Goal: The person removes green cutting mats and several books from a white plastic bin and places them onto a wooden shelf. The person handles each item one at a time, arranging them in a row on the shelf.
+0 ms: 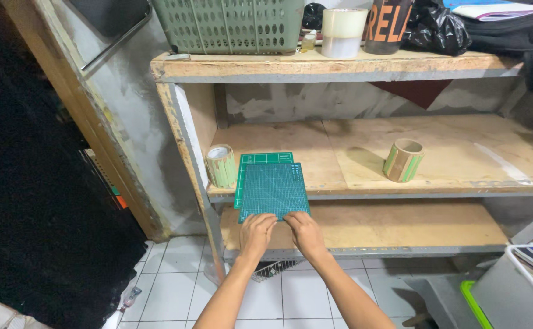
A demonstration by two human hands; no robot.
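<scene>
A small green cutting mat [273,189] with a grid lies on top of a larger green mat [260,159] on the middle wooden shelf [437,159], its near edge hanging over the shelf front. My left hand [255,233] and my right hand [303,230] both grip that near edge, side by side, fingers curled over it. A roll with green and tan stripes [221,166] stands just left of the mats. A second similar roll [403,160] lies tilted further right on the same shelf.
The top shelf carries a green plastic basket [233,25], a tape roll [342,31], a dark cup [387,24] and black bags [437,27]. A lower shelf board [400,225] sits below. White tiled floor [175,286] lies underneath; a white bin [516,292] stands at the right.
</scene>
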